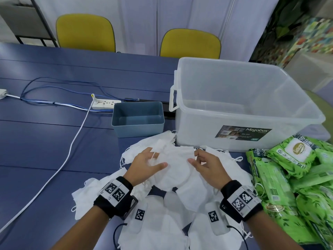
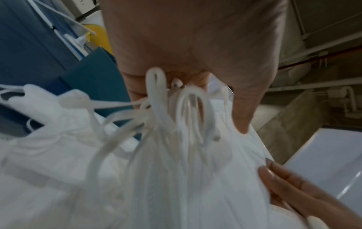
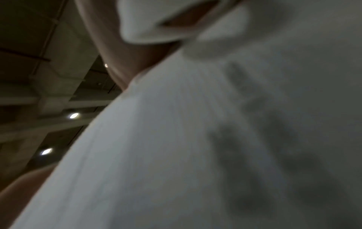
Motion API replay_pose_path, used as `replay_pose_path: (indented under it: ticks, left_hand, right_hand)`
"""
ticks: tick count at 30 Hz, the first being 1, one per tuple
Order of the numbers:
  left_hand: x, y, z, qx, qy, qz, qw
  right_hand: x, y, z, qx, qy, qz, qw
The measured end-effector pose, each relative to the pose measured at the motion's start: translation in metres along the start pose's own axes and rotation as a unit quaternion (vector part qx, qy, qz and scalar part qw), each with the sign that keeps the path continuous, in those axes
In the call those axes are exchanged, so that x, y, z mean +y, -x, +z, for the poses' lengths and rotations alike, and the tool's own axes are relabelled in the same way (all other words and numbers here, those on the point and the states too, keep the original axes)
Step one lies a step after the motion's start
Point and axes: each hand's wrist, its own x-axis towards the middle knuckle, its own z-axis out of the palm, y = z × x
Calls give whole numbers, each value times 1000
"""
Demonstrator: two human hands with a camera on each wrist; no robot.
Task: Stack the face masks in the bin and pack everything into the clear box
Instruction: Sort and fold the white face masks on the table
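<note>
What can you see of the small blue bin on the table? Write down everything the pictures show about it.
The blue bin is a small rectangular tub with rounded corners, grey-blue and smooth like plastic, open at the top with no lid. It stands upright on the dark blue table, and what shows of its inside holds nothing. It sits to the left of the clear box, in front of a white power strip. White face masks lie in front of it, near its base. Neither hand touches it.
</note>
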Motion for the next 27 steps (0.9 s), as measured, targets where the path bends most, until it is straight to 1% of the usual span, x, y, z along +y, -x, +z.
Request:
replay_pose_path:
  ticks: [3, 5, 8, 10, 12, 15, 17, 19, 21, 23, 25, 27]
  left_hand:
    - [2, -2, -6, 1, -2, 19, 1000]
    - [7, -2, -6, -33, -30, 37, 998]
    - [8, -3, 2, -92, -80, 50, 991]
    - [7, -4, 9, -99, -92, 71, 988]
    - [4, -6, 13, -89, -76, 80, 990]
    - [0, -5, 10, -48, -68, 84, 993]
    - [-3, -4, 7, -24, -64, 110, 992]
    - [-9, -6, 6, 2, -78, 128, 989]
    - [-18, -12, 6, 20, -102, 118, 988]
    - [-23, -17, 9, 20, -114, 92, 989]
    - [-17, -14, 14, 10, -98, 69, 993]
    - [-6, -10, 18, -14, -53, 48, 997]
  right_hand:
    - [-7, 2, -9, -63, 63, -28, 996]
    - [-11, 4, -8, -90, 124, -45, 987]
    - [-14, 2, 1, -86, 159, -62, 982]
    - [-14, -1, 6, -75, 174, -61, 980]
    - [-14, -4, 8, -65, 172, -44, 982]
    - [-9, -9, 4, -9, 119, -1, 993]
    - [-3, -14, -2, 47, 56, 31, 997]
    - [-2, -17, -7, 97, -9, 58, 994]
    - [-4, -18, -9, 145, -74, 81, 983]
    - [-6, -17, -8, 193, -128, 102, 968]
    - [-6, -17, -4, 230, -161, 122, 952]
    - [-5, -19, 3, 253, -189, 148, 937]
